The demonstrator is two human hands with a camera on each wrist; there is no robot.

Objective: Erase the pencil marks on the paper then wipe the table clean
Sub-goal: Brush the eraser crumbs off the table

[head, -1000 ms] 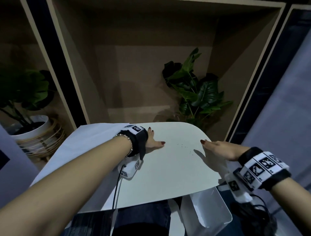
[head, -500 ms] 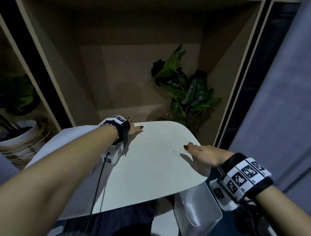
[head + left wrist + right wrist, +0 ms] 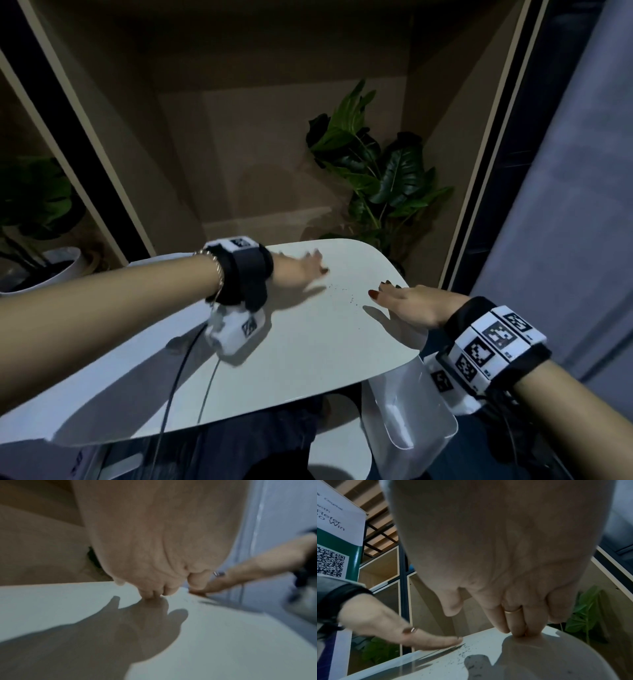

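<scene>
While crumbs (image 3: 342, 291) dot table (image 3: 291, 359), left hand (image 3: 301, 270), right hand (image 3: 407, 303) — flat.

**Three cameras on me, one tabletop between them**

The camera on my head looks forward and down from above, taking in the whole white table (image 3: 308, 359), both my forearms and the plant (image 3: 373, 171) at the far side. The one under my left wrist sits very close beneath my left hand (image 3: 154, 547), facing along my fingers to the right, where my right hand (image 3: 248, 574) shows. The one under my right wrist sits close under that hand and faces far and left, catching my left hand (image 3: 388, 632). All three share the tabletop with its dark crumbs (image 3: 462, 654).
</scene>
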